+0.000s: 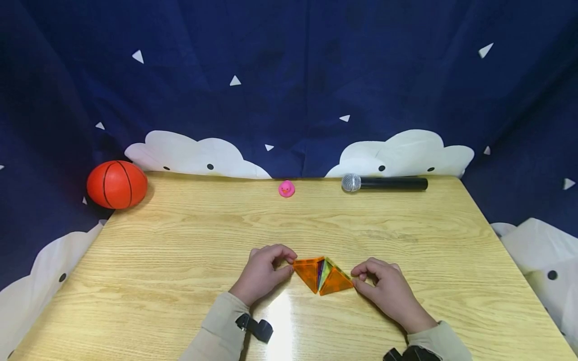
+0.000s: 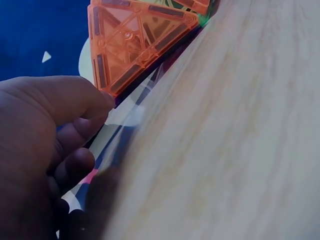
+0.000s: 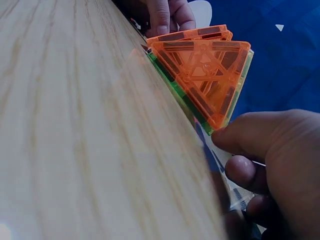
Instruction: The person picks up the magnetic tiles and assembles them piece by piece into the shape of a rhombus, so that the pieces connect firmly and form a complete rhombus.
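Two small pyramid-like shapes of see-through magnetic tiles stand side by side on the table, touching or nearly so. An orange triangular tile [image 1: 307, 277] faces front on the left shape, and another orange triangular tile [image 1: 336, 282] on the right one. Between them show a purple tile and a yellow-green tile [image 1: 328, 267]. My left hand [image 1: 266, 271] pinches the left shape's outer corner with thumb and forefinger. At the opposite outer corner, my right hand [image 1: 386, 288] pinches the right shape; its thumb [image 3: 240, 132] touches the tip in the right wrist view. The tiles' back sides are hidden.
A pink rubber duck [image 1: 286, 189] sits at the table's back edge. To its right lies a microphone [image 1: 388, 183]. An orange-red ball [image 1: 117, 184] rests at the back left corner. Dark blue cloth with white clouds hangs behind the wooden table [image 1: 189, 225].
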Motion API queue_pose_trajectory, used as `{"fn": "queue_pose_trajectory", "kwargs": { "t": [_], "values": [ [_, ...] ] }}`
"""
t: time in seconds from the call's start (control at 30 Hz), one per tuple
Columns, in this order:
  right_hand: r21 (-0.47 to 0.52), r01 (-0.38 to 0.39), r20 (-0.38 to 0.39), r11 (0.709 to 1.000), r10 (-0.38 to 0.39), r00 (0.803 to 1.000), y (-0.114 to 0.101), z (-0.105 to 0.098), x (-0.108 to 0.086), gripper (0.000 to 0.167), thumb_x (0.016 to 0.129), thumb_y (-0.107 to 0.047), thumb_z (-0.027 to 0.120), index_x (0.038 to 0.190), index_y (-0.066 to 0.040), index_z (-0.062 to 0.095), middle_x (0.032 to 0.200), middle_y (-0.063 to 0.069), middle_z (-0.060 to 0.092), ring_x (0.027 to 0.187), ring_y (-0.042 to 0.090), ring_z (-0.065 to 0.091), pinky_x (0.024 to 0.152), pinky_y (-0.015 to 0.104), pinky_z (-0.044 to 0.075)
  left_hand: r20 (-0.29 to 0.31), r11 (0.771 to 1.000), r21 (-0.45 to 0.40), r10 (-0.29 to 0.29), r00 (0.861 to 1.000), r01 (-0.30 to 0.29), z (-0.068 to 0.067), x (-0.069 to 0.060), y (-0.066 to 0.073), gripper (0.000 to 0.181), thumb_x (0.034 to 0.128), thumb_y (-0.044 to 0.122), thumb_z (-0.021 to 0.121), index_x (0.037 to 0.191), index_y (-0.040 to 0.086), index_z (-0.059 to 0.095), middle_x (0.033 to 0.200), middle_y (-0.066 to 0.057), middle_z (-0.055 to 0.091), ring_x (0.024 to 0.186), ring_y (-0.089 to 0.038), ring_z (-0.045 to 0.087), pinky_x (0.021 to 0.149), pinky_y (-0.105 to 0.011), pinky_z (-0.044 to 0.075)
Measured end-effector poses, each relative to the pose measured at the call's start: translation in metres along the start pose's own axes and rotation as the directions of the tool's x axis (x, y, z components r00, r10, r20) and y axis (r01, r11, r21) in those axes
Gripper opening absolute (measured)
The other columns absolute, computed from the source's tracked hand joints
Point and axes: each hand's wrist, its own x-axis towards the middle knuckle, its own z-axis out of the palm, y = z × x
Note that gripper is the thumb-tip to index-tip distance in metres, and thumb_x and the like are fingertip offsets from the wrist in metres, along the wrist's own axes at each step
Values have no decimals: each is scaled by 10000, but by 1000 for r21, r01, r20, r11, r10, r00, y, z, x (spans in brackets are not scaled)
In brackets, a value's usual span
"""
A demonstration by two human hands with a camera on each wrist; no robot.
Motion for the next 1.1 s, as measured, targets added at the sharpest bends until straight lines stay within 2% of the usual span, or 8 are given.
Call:
{"fn": "queue_pose_trajectory", "kwargs": {
  "t": [0.13,0.3,0.37,0.5,0.8,1.0,1.1],
  "values": [
    [13,-12,1,1000,12,1000,0,0,0,231,809,-93,835,865,-271,699,780,-226,566,610,20,421,572,205,349,-14,1000,-25,3,1000,-3,0,-1,-2,226,832,157,792,1009,272,713,797,234,577,750,-56,524,827,-357,289],
    [-32,-97,15,995,97,995,-2,0,-2,194,837,-188,823,867,-324,688,761,-242,543,612,14,408,732,290,273,-20,998,-58,-3,1000,2,-1,-1,-4,219,844,145,780,1016,265,716,826,231,611,769,-61,538,827,-338,332],
    [-48,-125,18,991,126,992,-3,1,-3,170,853,-227,810,870,-340,684,751,-242,535,616,14,409,758,311,234,-21,998,-68,-4,1000,3,-1,-1,-4,229,844,135,779,1018,269,716,835,231,619,770,-69,539,821,-335,349],
    [-52,-152,17,987,153,988,-3,1,-2,125,876,-268,787,872,-345,689,728,-231,532,610,21,418,754,290,247,-23,998,-68,0,1000,-1,-2,-1,-2,233,842,141,782,1019,278,715,812,222,603,763,-82,542,828,-346,330],
    [-25,-145,19,989,145,989,-3,0,-2,149,865,-264,798,867,-358,683,710,-220,527,599,26,421,753,278,237,3,1000,-25,11,1000,-11,-1,0,-3,216,845,211,782,1033,296,717,796,225,559,760,-72,538,810,-347,294],
    [-16,-136,14,991,137,991,-3,-1,-2,113,882,-271,781,866,-344,696,712,-222,531,609,26,429,751,274,240,20,1000,-5,2,1000,-2,-1,0,-2,216,831,225,796,1006,320,714,833,211,610,751,-74,525,822,-349,286],
    [-17,-142,13,990,142,990,-3,-1,-2,98,910,-263,750,871,-339,702,701,-216,524,613,27,432,751,277,248,24,999,34,14,1000,-15,-1,0,-1,207,818,237,812,981,318,714,853,186,638,742,-72,506,825,-353,280]
  ]
}}
